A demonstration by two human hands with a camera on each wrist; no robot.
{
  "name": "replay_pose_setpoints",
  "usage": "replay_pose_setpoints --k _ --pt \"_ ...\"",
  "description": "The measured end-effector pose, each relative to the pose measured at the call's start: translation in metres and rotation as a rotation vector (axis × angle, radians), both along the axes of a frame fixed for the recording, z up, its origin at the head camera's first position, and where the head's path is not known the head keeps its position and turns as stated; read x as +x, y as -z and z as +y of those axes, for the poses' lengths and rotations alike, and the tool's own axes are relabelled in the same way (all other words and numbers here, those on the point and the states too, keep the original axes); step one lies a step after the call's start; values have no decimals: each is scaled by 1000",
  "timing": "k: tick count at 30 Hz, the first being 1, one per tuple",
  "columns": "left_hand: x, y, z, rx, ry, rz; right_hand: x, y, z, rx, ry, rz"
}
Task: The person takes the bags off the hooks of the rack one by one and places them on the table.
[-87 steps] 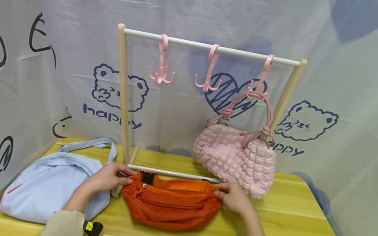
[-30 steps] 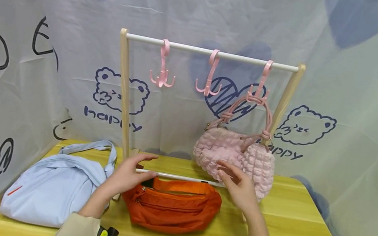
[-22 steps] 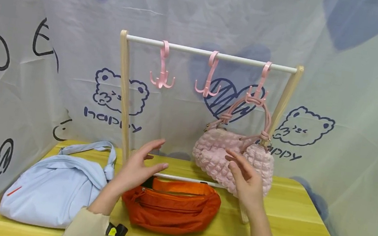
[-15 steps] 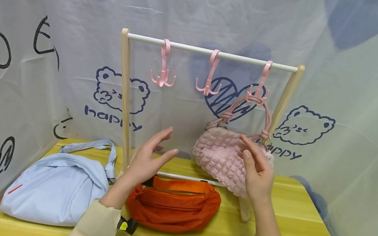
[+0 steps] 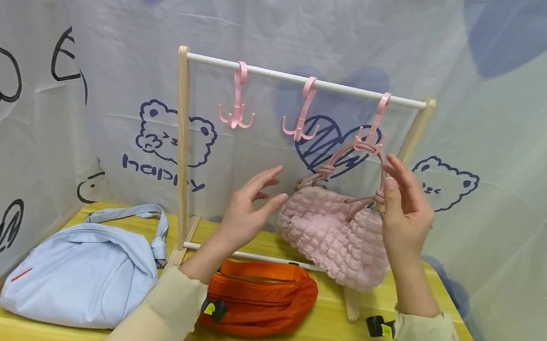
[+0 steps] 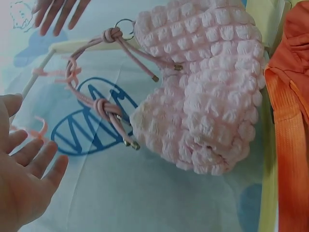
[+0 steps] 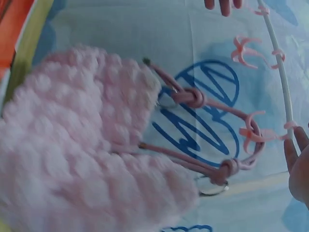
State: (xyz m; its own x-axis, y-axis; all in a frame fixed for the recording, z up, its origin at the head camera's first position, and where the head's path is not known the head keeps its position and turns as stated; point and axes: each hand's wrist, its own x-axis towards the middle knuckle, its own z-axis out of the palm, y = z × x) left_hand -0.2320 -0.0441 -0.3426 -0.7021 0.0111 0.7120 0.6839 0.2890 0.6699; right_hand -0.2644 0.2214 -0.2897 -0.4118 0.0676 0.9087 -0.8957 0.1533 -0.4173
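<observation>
A pink puffy handbag (image 5: 332,234) hangs by its knotted cord handle (image 5: 339,153) from the right-hand pink hook (image 5: 375,126), its body slanting down to the right. My left hand (image 5: 248,207) is raised in front of the rack, left of the handbag, thumb and fingers apart and holding nothing. My right hand (image 5: 407,221) is up by the right end of the handle, overlapping it in the head view; its fingers are extended and grip nothing. Below, an orange waist bag (image 5: 269,306) lies on the table, partly covered by my left forearm.
The white rail (image 5: 275,74) of a wooden-post rack also carries a left pink hook (image 5: 236,109) and a middle pink hook (image 5: 303,117), both bare. A light blue shoulder bag (image 5: 81,278) lies at the left of the wooden table (image 5: 441,305). Patterned cloth (image 5: 249,31) closes off the back and sides.
Both hands have let go of the orange waist bag's ends and risen, moving right toward the hanging pink handbag. The bags and hooks stay where they were.
</observation>
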Motion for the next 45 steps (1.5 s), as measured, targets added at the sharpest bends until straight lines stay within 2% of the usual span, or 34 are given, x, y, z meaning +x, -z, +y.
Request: replay_pose_setpoints --k 3,7,12,16,21,27,33,36,41,45 --pt "-6 -7 7 -38 18 30 -1 -19 0 63 23 47" --pt "-13 -17 16 -94 23 30 -8 -42 0 181 69 126" --pt "-26 -29 29 -128 27 22 -41 -59 10 312 143 165" --pt "-35 -36 38 -93 34 -10 -66 -71 16 383 195 216" --pt "-48 -40 48 -20 46 -73 -85 -85 19 451 292 258" --pt "-66 -45 59 3 68 -71 -98 -99 24 486 361 257" --pt "-81 -60 74 16 68 -49 -106 -111 25 536 351 316" --pt "-90 -68 81 11 79 -45 -107 -113 26 554 343 303" --pt "-102 -75 85 -48 91 -69 -104 -114 24 557 358 192" --pt "-108 -75 89 -11 142 -128 -103 -114 23 542 357 123"
